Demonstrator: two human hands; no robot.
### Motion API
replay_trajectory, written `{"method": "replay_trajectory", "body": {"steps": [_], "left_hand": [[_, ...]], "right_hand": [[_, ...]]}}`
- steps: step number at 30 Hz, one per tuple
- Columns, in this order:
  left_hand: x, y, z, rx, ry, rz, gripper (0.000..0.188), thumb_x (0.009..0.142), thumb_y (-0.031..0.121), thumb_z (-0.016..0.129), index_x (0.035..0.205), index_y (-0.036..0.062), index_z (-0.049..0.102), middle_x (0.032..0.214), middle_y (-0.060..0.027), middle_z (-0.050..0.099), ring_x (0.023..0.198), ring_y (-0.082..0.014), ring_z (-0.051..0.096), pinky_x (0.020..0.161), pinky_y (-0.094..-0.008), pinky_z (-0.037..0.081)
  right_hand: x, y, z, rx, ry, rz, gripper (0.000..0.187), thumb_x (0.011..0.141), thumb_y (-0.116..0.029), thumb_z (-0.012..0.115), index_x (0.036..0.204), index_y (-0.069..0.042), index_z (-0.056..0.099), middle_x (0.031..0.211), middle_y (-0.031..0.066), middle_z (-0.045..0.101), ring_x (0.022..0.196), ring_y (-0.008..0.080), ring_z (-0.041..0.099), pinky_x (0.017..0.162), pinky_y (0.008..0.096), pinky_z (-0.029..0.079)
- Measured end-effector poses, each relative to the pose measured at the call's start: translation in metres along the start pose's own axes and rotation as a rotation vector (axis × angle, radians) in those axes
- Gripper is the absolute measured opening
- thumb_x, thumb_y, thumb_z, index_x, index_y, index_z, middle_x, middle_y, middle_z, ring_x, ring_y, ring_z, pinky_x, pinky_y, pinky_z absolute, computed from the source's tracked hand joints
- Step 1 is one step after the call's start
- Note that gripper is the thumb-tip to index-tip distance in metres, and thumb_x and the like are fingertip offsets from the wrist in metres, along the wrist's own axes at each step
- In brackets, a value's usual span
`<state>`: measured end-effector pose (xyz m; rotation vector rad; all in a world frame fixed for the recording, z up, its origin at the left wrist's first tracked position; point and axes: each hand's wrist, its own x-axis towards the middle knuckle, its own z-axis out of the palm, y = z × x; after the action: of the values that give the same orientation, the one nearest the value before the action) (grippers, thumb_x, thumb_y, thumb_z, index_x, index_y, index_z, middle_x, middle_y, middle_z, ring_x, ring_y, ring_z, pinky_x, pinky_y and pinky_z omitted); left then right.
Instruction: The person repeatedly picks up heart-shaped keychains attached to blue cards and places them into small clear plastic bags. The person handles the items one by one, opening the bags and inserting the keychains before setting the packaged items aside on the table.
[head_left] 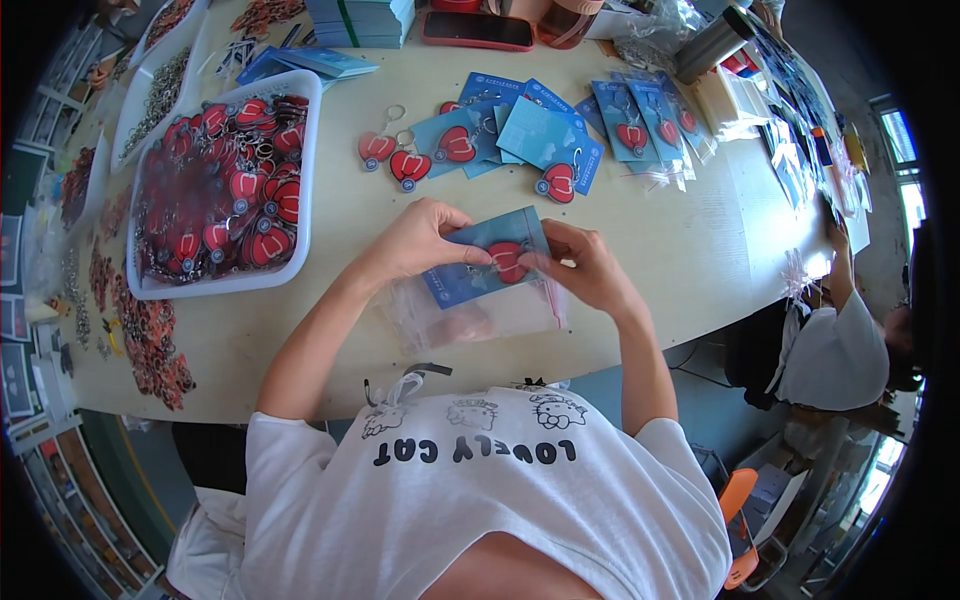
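Observation:
My left hand pinches the left side of a blue printed card, thumb on its front. A red apple-shaped keychain lies against the card's face. The thumb and fingers of my right hand close on the keychain's right side and the card's edge. Beneath the card, a clear zip bag lies on the table near my body; some of its surface is hidden by the card. Just beyond my hands, loose red keychains rest beside and on several blue cards.
On the left stands a white bin heaped with red keychains, beside a tray of metal rings. Bagged cards lie at the back right near a steel thermos. A phone lies at the back. Another person sits at right.

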<state>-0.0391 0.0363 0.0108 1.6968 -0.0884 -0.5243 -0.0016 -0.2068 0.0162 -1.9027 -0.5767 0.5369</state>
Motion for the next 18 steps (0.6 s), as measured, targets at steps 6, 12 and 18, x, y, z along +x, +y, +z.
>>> {"method": "replay_trajectory", "body": {"steps": [6,12,18], "left_hand": [[0.003,0.003,0.005,-0.172,0.027,-0.059,0.020,0.075,0.011,0.077,0.088,-0.0016,0.070,0.077,-0.0014,0.068,0.069,-0.0036,0.059,0.063,-0.0192,0.047],[0.004,0.010,0.018,-0.167,-0.102,0.005,0.020,0.076,0.006,0.074,0.094,-0.0026,0.069,0.082,-0.0054,0.070,0.073,-0.0064,0.062,0.066,-0.0208,0.049],[0.015,0.037,0.027,0.197,-0.011,0.035,0.020,0.080,0.011,0.071,0.094,-0.0036,0.068,0.078,-0.0054,0.070,0.068,-0.0073,0.061,0.066,-0.0242,0.049]], "right_hand": [[-0.009,-0.001,-0.005,-0.002,0.285,-0.025,0.013,0.078,-0.012,0.074,0.085,-0.002,0.068,0.077,0.0055,0.068,0.065,0.0107,0.058,0.062,0.0263,0.047],[-0.017,-0.014,0.000,-0.152,0.150,-0.213,0.009,0.074,-0.012,0.077,0.078,-0.005,0.072,0.078,0.0038,0.065,0.072,0.0158,0.057,0.069,0.0282,0.046],[-0.030,0.000,-0.015,0.248,0.304,-0.143,0.020,0.082,-0.015,0.070,0.098,-0.004,0.068,0.090,0.0070,0.068,0.083,0.0173,0.061,0.074,0.0299,0.047]]}}
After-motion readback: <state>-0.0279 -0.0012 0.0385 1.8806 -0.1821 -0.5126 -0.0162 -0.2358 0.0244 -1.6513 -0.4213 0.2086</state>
